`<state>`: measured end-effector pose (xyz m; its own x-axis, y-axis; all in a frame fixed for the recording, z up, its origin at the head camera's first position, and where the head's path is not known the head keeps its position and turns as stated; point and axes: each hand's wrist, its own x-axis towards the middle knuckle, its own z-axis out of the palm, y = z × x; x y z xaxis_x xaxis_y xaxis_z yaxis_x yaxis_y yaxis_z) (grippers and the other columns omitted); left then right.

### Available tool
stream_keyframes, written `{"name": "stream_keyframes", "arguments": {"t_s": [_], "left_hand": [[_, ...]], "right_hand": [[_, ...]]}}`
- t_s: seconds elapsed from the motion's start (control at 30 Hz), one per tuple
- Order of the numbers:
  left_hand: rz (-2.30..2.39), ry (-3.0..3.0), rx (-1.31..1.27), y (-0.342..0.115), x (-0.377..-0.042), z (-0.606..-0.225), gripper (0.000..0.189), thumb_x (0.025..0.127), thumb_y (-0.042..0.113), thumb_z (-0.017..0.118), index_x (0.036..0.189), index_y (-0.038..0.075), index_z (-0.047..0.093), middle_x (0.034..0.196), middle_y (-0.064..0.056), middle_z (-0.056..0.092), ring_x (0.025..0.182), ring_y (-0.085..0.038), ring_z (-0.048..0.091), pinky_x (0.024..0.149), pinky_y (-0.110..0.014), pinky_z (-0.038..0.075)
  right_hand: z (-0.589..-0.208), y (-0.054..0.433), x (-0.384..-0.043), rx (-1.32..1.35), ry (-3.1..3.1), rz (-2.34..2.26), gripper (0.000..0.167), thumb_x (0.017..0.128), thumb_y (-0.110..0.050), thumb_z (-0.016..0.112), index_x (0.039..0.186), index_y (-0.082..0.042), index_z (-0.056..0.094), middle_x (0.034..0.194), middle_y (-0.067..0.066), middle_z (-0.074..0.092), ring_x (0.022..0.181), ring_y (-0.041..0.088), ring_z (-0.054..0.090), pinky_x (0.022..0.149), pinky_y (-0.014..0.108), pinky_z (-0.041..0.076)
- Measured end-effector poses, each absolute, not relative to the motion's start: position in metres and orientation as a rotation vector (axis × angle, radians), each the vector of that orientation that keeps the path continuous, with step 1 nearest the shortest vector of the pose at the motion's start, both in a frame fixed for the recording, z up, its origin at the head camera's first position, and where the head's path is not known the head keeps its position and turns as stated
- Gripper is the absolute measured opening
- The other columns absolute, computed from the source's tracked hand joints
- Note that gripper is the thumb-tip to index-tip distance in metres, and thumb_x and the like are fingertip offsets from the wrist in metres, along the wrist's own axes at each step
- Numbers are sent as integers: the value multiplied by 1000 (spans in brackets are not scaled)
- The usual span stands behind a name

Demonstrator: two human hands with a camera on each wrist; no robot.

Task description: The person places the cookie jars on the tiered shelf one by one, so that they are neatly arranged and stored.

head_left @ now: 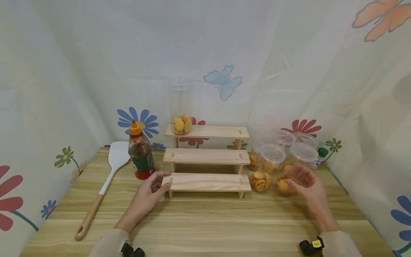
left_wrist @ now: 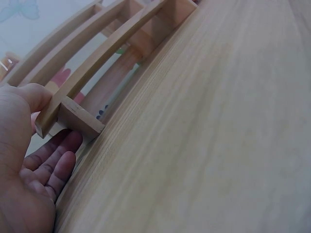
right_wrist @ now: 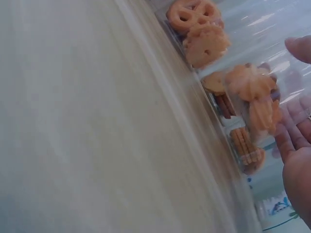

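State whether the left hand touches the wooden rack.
Touching. The head view shows the left hand with its thumb on the front left end of the wooden rack.

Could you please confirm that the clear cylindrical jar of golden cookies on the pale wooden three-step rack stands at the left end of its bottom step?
Only the step is wrong: the head view shows the clear cylindrical jar of golden cookies at the left end of the pale wooden three-step rack's top step.
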<state>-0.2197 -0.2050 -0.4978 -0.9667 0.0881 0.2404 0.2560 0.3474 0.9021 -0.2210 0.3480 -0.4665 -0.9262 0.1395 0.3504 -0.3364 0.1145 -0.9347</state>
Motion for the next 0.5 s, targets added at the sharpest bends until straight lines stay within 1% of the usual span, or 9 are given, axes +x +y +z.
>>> {"name": "stream_keyframes", "arguments": {"t_s": [0.17,0.3,0.5], "left_hand": [[-1691,-2451,-323,-204,-220,-497,36,109,29,77,143,20,70,123,-8,73,103,-21,68,86,-28,54],[-1699,-2449,-328,-204,-220,-497,37,109,29,77,144,19,70,125,-8,74,105,-21,68,87,-28,54],[-1702,-2448,-319,-205,-220,-498,37,108,28,77,144,19,70,128,-8,73,106,-21,68,88,-28,54]], "right_hand": [[-451,352,-218,200,-2068,1784,51,95,11,82,142,1,63,123,-6,74,113,8,67,98,13,50],[-434,354,-216,229,-2087,1674,53,93,12,82,142,3,63,121,-6,73,112,9,65,99,14,48],[-403,352,-207,222,-2135,1506,53,93,9,85,142,2,65,118,-8,73,108,10,64,97,13,48]]}}
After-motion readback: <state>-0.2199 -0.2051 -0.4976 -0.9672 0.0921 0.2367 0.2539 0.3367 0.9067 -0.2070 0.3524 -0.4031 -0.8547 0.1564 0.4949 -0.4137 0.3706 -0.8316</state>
